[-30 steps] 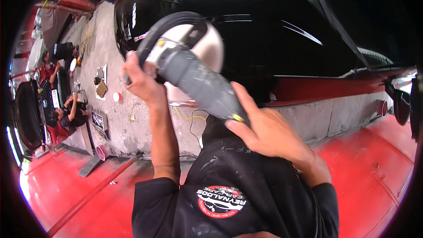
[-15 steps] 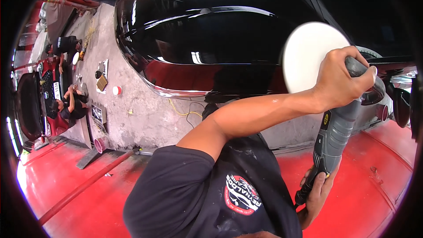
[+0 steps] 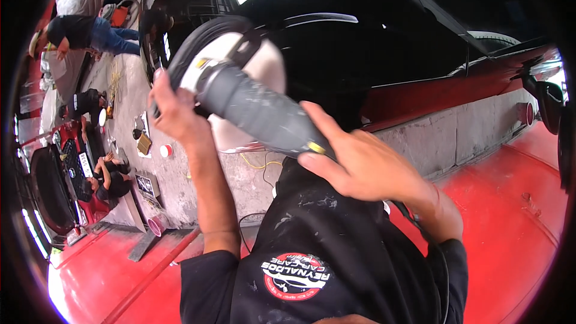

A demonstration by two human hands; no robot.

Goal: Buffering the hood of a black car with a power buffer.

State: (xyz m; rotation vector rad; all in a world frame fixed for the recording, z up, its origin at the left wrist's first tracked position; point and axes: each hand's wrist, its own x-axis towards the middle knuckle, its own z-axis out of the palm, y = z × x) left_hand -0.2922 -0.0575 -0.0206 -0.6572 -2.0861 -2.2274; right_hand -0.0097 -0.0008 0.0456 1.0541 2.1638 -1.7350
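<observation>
Both my hands hold a grey and black electric polisher (image 3: 258,111), tilted with its head toward the upper left. My left hand (image 3: 180,114) is closed around the handle at the head end, partly smeared by motion. My right hand (image 3: 366,165) grips the rear of the body, thumb and fingers on either side. Behind the head shows a round white polishing pad (image 3: 270,72), partly covered by the tool. It overlaps a glossy black car panel (image 3: 360,48); whether it touches the paint I cannot tell. A dark cord (image 3: 443,264) hangs past my right forearm.
Left, several people are around, one standing (image 3: 90,33) and one seated (image 3: 111,180) near a red car (image 3: 66,138). A red-and-white tub (image 3: 166,150) and a pink bucket (image 3: 157,225) stand on the concrete. A car mirror (image 3: 549,102) juts out right. Yellow cable (image 3: 255,164) lies below the car.
The polisher has swung from the right side to the left, its head now at upper left. My left hand moved left with it; my right hand came up from below.
</observation>
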